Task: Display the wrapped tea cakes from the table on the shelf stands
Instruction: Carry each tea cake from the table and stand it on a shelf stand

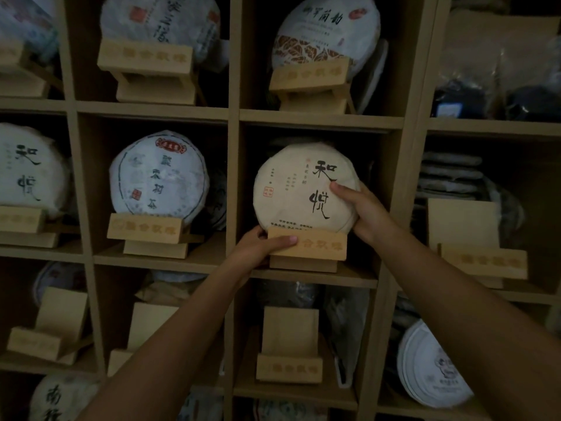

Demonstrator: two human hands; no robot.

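Note:
A round tea cake in cream paper with black brush characters [291, 189] stands upright on a wooden stand [315, 247] in the middle cubby of the shelf. My right hand [364, 211] grips its right edge, thumb across the front face. My left hand [261, 244] holds the stand's left end, thumb lying on its front lip. Both forearms reach up from the bottom of the view.
Neighbouring cubbies hold wrapped cakes on stands: a white one [158, 177] to the left, another [328, 34] above. Empty wooden stands sit below [288, 354], at lower left [51, 323] and at right [473, 238]. Stacked cakes [431, 369] lean at lower right. Shelf dividers [233, 177] box each cubby.

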